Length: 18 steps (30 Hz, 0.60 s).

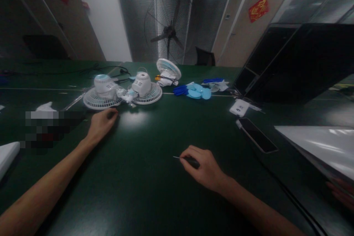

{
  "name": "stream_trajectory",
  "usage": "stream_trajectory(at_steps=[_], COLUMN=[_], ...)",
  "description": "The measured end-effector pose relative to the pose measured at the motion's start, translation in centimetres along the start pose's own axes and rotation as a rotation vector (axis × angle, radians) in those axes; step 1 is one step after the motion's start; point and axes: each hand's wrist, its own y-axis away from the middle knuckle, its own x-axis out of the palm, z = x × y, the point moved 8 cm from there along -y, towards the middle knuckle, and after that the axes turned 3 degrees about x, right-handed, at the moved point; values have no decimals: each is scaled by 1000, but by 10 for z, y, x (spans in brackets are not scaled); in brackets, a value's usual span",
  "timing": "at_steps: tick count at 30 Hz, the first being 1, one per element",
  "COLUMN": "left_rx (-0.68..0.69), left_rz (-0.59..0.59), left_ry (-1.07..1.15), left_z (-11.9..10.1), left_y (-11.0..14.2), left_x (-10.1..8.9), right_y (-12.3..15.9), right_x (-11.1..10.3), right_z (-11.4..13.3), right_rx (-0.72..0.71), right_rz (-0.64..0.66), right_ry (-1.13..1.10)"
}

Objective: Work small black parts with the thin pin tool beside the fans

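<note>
My right hand (204, 167) is closed around the dark handle of a small screwdriver (191, 161), whose thin metal shaft points left over the green table (143, 191). My left hand (101, 124) rests on the table with its fingers curled, just in front of the left small white fan (103, 90). Whatever those fingers hold, if anything, is hidden. A second white fan (141, 84) lies face down beside the first, with crumpled clear wrapping (126, 95) between them. Behind them a third white fan (167, 72) is tilted, its cage raised.
Blue fan blades (198, 91) and dark blue pieces (180, 90) lie beyond my right hand. To the right are a phone (258, 135), a white box (239, 107), a black monitor (301, 62) and a cable (287, 188). Another person's hand (341, 191) shows at the right edge.
</note>
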Motion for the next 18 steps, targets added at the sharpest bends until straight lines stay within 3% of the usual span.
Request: stream_trajectory(at_steps=[7,11,14,18], left_rx=[-92,-66,30,320], left_rz=[-16,15,148,318], left_ry=[54,89,142,242], left_z=[14,4,-34,-127], left_y=[0,1,8,42], left_x=[-4,-4,7,30], right_y=[-1,-1,0,-1], right_x=[0,-1,-1,0], right_z=[-1,0,0,0], right_rx=[-8,-10,-8,-6], right_rz=[11,7,-4,-5], right_ry=[-19,-30,-12,3])
